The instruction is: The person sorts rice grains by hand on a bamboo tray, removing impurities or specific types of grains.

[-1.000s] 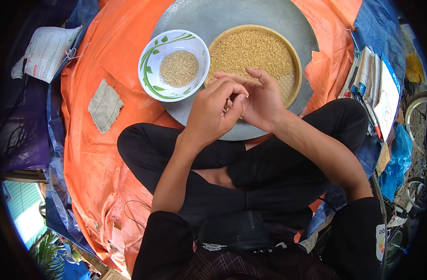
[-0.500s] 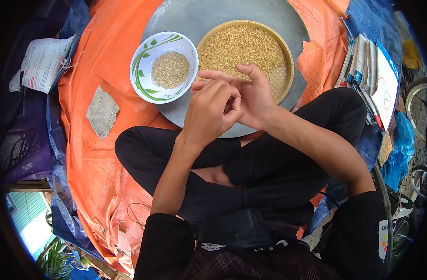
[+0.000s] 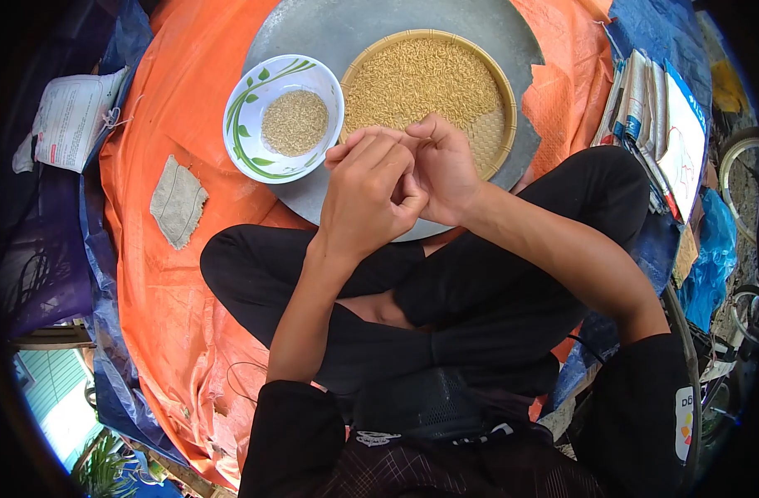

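My left hand (image 3: 367, 195) is closed, its fingers curled in front of my right hand (image 3: 450, 174). The right hand is cupped, palm turned inward, with its fingers bent towards the left one and its thumb raised. Whatever lies between them is hidden. Just beyond the hands is a round woven bamboo tray (image 3: 512, 124) holding a layer of golden unhusked rice grains (image 3: 425, 83), with bare weave at its lower right. To the left, a white bowl (image 3: 240, 100) with green leaf patterns holds a smaller heap of paler grains (image 3: 295, 123).
Bowl and tray rest on a large round grey metal sheet (image 3: 313, 33), over an orange tarp (image 3: 197, 75). A scrap of grey cloth (image 3: 178, 202) lies left. Folded printed sacks (image 3: 645, 124) stand at the right, and a white printed sack (image 3: 76, 116) at the far left.
The fingers of my right hand have curled in from a more outstretched pose, and the two hands have drawn closer together. The whole view has shifted slightly.
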### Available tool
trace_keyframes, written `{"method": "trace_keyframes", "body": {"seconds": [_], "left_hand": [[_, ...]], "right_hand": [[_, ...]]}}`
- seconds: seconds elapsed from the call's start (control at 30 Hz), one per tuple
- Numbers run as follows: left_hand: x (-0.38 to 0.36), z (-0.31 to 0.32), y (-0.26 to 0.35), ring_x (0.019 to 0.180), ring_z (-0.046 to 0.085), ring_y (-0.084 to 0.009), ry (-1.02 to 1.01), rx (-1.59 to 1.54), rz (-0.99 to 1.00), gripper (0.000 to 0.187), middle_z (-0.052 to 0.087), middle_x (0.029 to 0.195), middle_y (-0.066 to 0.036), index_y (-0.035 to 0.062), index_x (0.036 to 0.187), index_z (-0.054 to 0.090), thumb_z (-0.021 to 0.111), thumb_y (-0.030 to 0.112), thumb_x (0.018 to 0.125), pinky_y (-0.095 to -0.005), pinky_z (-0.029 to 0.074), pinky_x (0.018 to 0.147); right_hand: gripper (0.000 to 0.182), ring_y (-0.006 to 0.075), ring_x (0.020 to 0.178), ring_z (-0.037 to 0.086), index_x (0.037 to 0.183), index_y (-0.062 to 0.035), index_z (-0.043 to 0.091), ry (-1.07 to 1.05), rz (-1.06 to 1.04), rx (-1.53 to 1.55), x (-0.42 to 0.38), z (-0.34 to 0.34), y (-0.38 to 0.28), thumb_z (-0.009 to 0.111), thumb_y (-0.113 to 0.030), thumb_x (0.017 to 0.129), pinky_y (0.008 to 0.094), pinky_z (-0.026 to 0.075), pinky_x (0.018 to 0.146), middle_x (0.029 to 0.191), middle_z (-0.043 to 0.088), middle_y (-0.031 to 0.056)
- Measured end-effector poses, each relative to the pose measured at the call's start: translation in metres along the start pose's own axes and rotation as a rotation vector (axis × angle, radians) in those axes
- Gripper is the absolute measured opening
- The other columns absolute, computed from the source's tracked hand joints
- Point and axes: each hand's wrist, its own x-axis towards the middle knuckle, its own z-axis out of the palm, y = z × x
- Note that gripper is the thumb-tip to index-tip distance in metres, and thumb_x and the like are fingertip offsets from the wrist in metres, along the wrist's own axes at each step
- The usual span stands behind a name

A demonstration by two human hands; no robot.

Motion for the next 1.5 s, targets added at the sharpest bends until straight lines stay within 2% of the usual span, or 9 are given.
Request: {"method": "trace_keyframes", "body": {"seconds": [0.17,0.47,0.77,0.87,1.0,1.13,1.33,1.43,1.5], "left_hand": [[0.003,-0.001,0.003,0.088,0.065,-0.0307,0.001,0.057,0.046,0.014,0.061,0.082,-0.011,0.002,0.082,0.06,0.069,0.0,0.071,-0.0394,0.05,0.07],[0.0,-0.004,-0.003,0.074,0.066,-0.027,-0.01,0.025,0.051,0.015,0.063,0.081,-0.009,0.0026,0.082,0.061,0.072,0.0,0.072,-0.0391,0.052,0.067],[0.004,-0.02,-0.005,0.073,0.065,-0.0288,0.106,-0.095,-0.08,0.011,0.064,0.082,-0.011,0.0026,0.082,0.062,0.07,0.002,0.074,-0.0397,0.052,0.063],[0.005,-0.051,-0.01,0.065,0.062,-0.017,-0.068,-0.053,-0.203,0.011,0.065,0.08,-0.01,-0.0024,0.082,0.061,0.069,0.0,0.074,-0.0311,0.048,0.059],[-0.003,-0.077,-0.017,0.059,0.062,-0.0161,-0.472,-0.045,-0.488,0.009,0.064,0.067,-0.008,-0.0024,0.076,0.064,0.067,0.006,0.076,-0.0301,0.049,0.058],[-0.019,-0.046,-0.039,0.064,0.067,-0.0344,-0.704,0.136,-0.428,0.016,0.066,0.066,-0.019,-0.0015,0.073,0.068,0.067,0.014,0.076,-0.0441,0.053,0.063],[-0.027,0.032,-0.033,0.075,0.067,-0.0411,-0.256,0.121,-0.201,0.012,0.067,0.076,-0.022,-0.0007,0.078,0.068,0.065,0.011,0.08,-0.0505,0.054,0.068],[-0.037,0.067,-0.047,0.076,0.066,-0.0414,-0.081,0.125,-0.083,0.01,0.066,0.076,-0.021,0.0003,0.076,0.067,0.062,0.008,0.081,-0.0511,0.053,0.066],[-0.045,0.072,-0.053,0.073,0.066,-0.0394,-0.014,0.126,-0.061,0.009,0.064,0.074,-0.019,0.0017,0.075,0.067,0.06,0.004,0.08,-0.0507,0.053,0.064]], "right_hand": [[0.066,0.0354,0.13,0.054,0.13,0.0074,0.054,0.014,-0.013,0.034,-0.001,0.006,-0.002,0.034,-0.039,0.088,0.045,0.041,0.114,0.136,0.058,0.0269],[0.064,0.0357,0.127,0.056,0.127,0.0069,0.055,0.0,0.007,0.067,0.001,0.003,0.002,0.034,-0.038,0.087,0.0453,0.042,0.112,0.136,0.058,0.0277],[0.079,0.0305,0.126,0.057,0.145,0.0093,0.045,-0.188,0.031,0.4,0.007,-0.017,0.003,0.036,-0.051,0.094,0.0414,0.043,0.112,0.139,0.055,0.026],[0.087,0.0326,0.133,0.053,0.149,0.0112,0.038,0.002,0.017,0.207,0.005,-0.001,-0.008,0.038,-0.059,0.097,0.0408,0.04,0.116,0.143,0.051,0.0296],[0.094,0.0357,0.145,0.042,0.154,0.0095,0.029,0.024,-0.034,0.146,0.009,0.002,-0.017,0.039,-0.065,0.098,0.0418,0.033,0.122,0.153,0.041,0.032],[0.093,0.0373,0.146,0.039,0.154,0.008,0.03,0.065,-0.084,0.053,0.013,-0.001,-0.023,0.039,-0.066,0.099,0.0425,0.032,0.124,0.153,0.04,0.0326],[0.084,0.0365,0.142,0.043,0.157,0.0014,0.027,0.166,-0.233,-0.255,0.081,0.052,-0.024,0.034,-0.063,0.103,0.0431,0.03,0.122,0.149,0.048,0.0291],[0.076,0.0346,0.139,0.046,0.158,-0.0045,0.027,0.233,-0.443,-1.21,0.134,0.056,-0.008,0.032,-0.059,0.106,0.0421,0.029,0.12,0.144,0.053,0.0251],[0.07,0.0333,0.137,0.047,0.158,-0.007,0.028,0.287,-0.506,-1.271,0.137,0.06,-0.008,0.032,-0.056,0.107,0.0412,0.031,0.118,0.142,0.055,0.0228]]}}
